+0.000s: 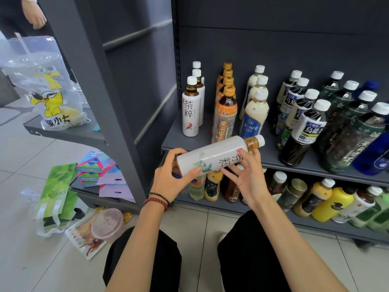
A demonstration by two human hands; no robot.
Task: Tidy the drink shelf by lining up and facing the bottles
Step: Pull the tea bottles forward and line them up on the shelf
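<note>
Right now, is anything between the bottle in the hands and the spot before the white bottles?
Nothing visible. The bottle lies sideways near the shelf edge; the shelf in front of the white bottles is bare, the orange bottles stand beside.

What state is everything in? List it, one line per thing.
held tea bottle: on its side, capped, cap pointing right.
left hand: grips the bottle's base end.
right hand: holds the bottle near its neck.
white-label row: upright, capped, front label facing out.
orange-cap row: upright, capped, in line.
Suntory row: upright, capped.
round tub: on the floor, lid on.
</note>
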